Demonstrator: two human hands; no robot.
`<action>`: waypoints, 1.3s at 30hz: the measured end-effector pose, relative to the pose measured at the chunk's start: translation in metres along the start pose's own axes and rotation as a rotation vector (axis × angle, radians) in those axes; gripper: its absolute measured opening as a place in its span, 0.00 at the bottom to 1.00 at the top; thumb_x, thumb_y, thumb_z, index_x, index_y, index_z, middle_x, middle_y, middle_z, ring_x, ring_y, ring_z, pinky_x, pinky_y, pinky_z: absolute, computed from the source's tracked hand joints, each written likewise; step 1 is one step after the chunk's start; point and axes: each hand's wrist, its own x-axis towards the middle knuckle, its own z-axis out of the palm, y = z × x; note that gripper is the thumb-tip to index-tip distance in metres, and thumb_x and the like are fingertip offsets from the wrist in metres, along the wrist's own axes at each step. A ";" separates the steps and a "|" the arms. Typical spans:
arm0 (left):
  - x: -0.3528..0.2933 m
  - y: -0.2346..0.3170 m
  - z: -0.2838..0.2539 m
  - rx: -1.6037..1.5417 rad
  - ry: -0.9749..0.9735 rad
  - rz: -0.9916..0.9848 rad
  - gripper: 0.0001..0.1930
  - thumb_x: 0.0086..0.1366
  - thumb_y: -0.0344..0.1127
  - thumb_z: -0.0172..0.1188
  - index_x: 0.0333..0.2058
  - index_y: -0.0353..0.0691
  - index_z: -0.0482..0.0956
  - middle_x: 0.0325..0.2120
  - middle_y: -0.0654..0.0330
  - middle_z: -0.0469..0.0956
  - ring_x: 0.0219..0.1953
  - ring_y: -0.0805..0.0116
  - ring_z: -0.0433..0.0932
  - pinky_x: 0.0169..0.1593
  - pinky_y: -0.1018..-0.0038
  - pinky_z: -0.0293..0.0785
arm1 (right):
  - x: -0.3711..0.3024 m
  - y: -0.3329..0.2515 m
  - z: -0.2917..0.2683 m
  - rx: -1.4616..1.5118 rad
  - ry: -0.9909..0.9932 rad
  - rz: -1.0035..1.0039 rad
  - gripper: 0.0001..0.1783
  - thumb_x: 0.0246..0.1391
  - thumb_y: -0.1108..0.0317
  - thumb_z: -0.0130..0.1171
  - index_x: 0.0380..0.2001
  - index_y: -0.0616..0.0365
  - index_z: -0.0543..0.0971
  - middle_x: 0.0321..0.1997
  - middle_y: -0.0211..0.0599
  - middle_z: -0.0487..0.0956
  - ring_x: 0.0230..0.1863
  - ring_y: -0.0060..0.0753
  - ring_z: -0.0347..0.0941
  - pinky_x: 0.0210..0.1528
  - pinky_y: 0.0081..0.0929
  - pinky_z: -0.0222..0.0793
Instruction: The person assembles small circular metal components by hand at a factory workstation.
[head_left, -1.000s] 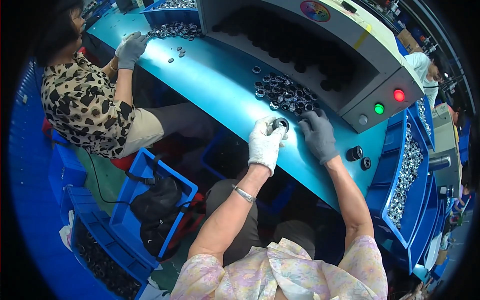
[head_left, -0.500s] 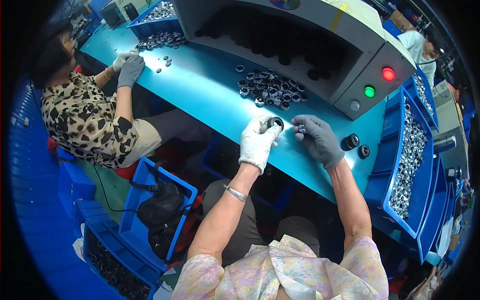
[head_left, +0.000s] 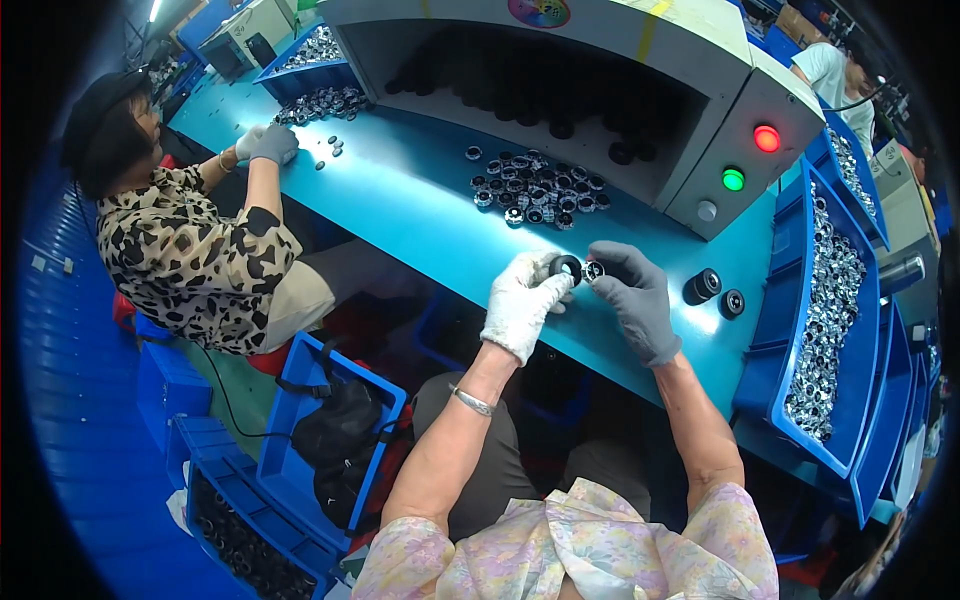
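Note:
My left hand, in a white glove, grips a black ring-shaped part between thumb and fingers. Right beside it, my right hand in a grey glove pinches a small shiny silver ring part. The two parts are very close together; whether they touch I cannot tell. Beyond my hands a cluster of silver-and-black round parts lies on the blue-green tabletop. To the right of my right hand stand two black cylindrical parts.
A grey machine housing with red and green lamps stands behind the cluster, dark round parts inside it. At right, a blue bin holds many silver parts. A co-worker sits at the left. A blue crate with a black bag stands lower left.
My hands have come closer together, bringing the silver ring up to the black part. The black part has turned more toward the right. The co-worker's hands have shifted slightly.

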 end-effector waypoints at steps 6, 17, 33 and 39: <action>-0.003 0.001 0.006 -0.205 -0.176 -0.102 0.17 0.63 0.26 0.59 0.50 0.32 0.72 0.38 0.58 0.78 0.30 0.74 0.77 0.32 0.82 0.72 | -0.002 0.006 -0.005 -0.064 -0.075 -0.242 0.14 0.47 0.81 0.60 0.40 0.60 0.78 0.42 0.34 0.78 0.42 0.25 0.71 0.45 0.23 0.67; -0.009 0.006 0.014 -0.084 -0.183 -0.042 0.16 0.64 0.26 0.56 0.50 0.32 0.72 0.36 0.60 0.77 0.29 0.77 0.74 0.32 0.83 0.70 | -0.006 0.005 -0.008 -0.202 -0.079 -0.466 0.14 0.45 0.77 0.63 0.38 0.61 0.79 0.42 0.38 0.76 0.46 0.34 0.70 0.49 0.30 0.68; -0.009 -0.011 0.029 0.571 0.059 0.422 0.17 0.66 0.26 0.52 0.54 0.33 0.69 0.49 0.58 0.70 0.44 0.73 0.73 0.51 0.79 0.71 | -0.002 -0.006 0.000 0.112 -0.080 0.010 0.20 0.52 0.78 0.55 0.50 0.65 0.71 0.44 0.35 0.75 0.43 0.22 0.71 0.46 0.22 0.70; -0.013 -0.006 0.041 0.331 0.049 0.496 0.18 0.64 0.26 0.55 0.53 0.35 0.71 0.40 0.54 0.69 0.41 0.61 0.73 0.47 0.70 0.71 | -0.008 -0.003 0.001 0.182 -0.040 -0.141 0.22 0.54 0.76 0.58 0.52 0.64 0.69 0.45 0.34 0.75 0.43 0.22 0.71 0.48 0.22 0.70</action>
